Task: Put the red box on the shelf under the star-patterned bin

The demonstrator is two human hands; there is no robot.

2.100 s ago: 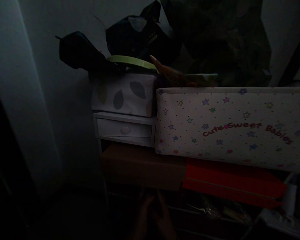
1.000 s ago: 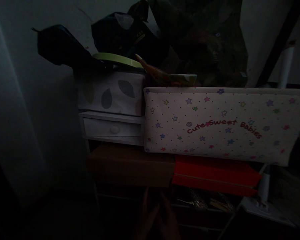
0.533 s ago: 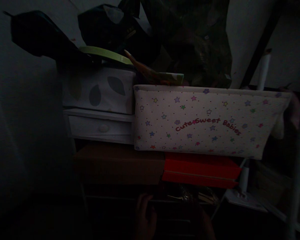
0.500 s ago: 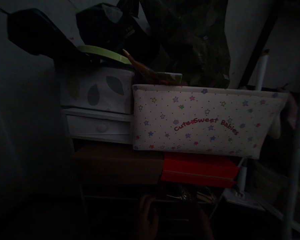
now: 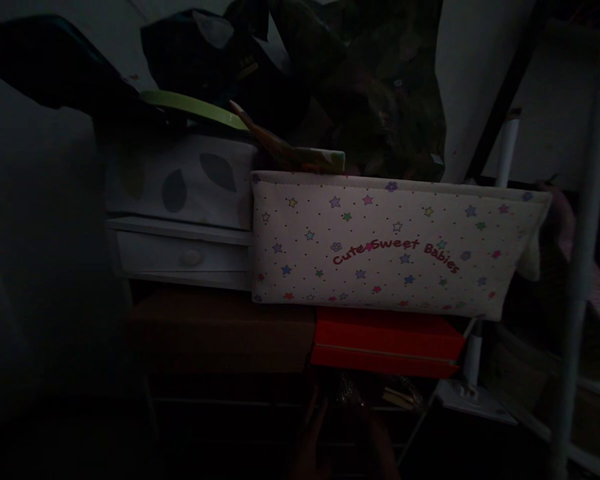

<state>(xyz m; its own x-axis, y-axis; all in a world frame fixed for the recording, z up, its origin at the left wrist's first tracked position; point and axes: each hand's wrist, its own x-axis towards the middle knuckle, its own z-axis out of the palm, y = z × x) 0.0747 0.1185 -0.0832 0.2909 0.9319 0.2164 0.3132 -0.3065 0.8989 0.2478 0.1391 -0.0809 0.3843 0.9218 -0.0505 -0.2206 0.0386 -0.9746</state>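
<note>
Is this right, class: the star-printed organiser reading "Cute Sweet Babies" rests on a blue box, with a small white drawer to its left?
Not quite. In the head view the box under the star-printed organiser is red, not blue. The rest holds: the small white drawer sits to the organiser's left.
</note>
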